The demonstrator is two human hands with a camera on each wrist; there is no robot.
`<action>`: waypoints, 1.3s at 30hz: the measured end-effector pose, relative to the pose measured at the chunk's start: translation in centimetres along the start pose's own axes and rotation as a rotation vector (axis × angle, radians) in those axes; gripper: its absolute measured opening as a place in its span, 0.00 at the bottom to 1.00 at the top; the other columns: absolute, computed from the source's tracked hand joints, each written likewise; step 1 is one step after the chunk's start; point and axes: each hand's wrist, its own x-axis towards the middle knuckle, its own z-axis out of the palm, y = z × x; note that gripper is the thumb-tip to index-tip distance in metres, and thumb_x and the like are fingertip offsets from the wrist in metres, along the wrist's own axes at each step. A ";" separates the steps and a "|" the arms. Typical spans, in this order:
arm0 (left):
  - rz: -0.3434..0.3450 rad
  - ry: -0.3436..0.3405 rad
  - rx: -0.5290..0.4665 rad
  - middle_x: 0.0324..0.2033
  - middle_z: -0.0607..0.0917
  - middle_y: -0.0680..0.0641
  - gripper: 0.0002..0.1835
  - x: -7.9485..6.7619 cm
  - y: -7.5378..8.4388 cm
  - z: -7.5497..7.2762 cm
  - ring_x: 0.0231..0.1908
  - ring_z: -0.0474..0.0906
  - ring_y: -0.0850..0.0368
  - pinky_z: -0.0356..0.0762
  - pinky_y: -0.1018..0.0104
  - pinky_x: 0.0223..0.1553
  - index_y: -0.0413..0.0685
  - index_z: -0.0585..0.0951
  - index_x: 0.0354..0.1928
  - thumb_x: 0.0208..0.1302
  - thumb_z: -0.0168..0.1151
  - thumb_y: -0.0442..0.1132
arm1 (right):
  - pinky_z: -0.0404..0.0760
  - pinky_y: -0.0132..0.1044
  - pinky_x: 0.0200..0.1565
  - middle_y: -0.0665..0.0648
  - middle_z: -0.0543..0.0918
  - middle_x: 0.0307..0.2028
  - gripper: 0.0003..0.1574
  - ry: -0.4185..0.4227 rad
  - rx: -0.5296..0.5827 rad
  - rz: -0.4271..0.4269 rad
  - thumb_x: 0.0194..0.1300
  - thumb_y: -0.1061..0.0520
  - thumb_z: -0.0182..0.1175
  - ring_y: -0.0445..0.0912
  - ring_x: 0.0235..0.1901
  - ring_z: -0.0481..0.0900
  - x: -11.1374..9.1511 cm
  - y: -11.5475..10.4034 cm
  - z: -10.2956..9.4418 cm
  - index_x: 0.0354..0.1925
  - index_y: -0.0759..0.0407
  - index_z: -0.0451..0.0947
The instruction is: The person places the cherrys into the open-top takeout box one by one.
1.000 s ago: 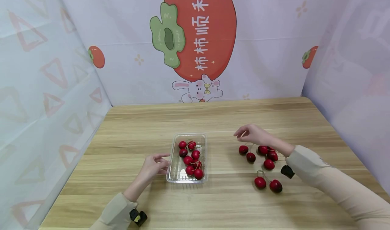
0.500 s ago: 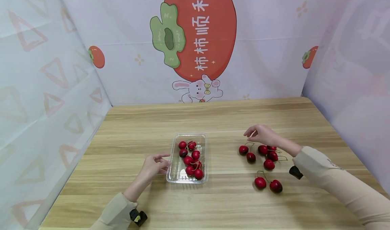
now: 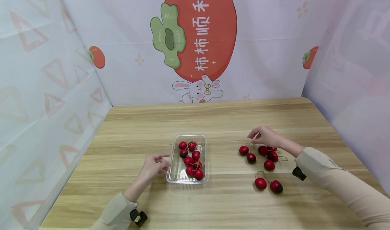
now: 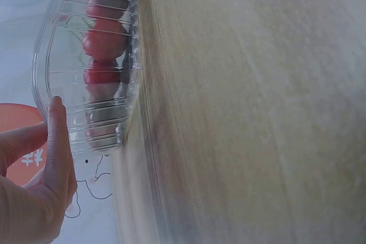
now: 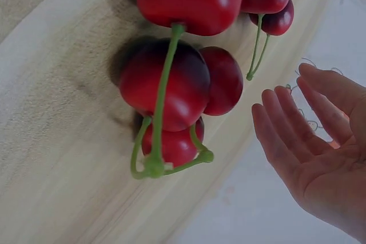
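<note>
Touches the tray [image 3: 182,182] at six o'clock with left hand [image 3: 154,165], loose-fingered! Hovers at four with right hand [image 3: 265,136], relaxed and empty, near bunched cherries [image 3: 269,165] (with another pair [image 3: 276,186] at five, backdrop [image 3: 262,57] across twelve).

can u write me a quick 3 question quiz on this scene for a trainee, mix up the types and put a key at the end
1. True or false: the left hand is nearer to the clear container than the right hand is.

2. Multiple choice: in the head view, where do the cherries outside the container lie in relation to it?
a) to its left
b) to its right
c) directly behind it

3. Fill the gap: in the right wrist view, the right hand is holding ____.

Key: 1. True. 2. b. 3. Nothing.
</note>
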 end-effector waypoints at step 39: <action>-0.007 0.006 0.004 0.22 0.79 0.46 0.20 -0.1 0.1 0.0 0.20 0.77 0.56 0.81 0.66 0.24 0.27 0.72 0.49 0.51 0.57 0.23 | 0.79 0.34 0.31 0.59 0.82 0.28 0.09 -0.006 -0.051 0.023 0.49 0.73 0.55 0.46 0.29 0.78 0.4 1.8 1.3 0.30 0.69 0.80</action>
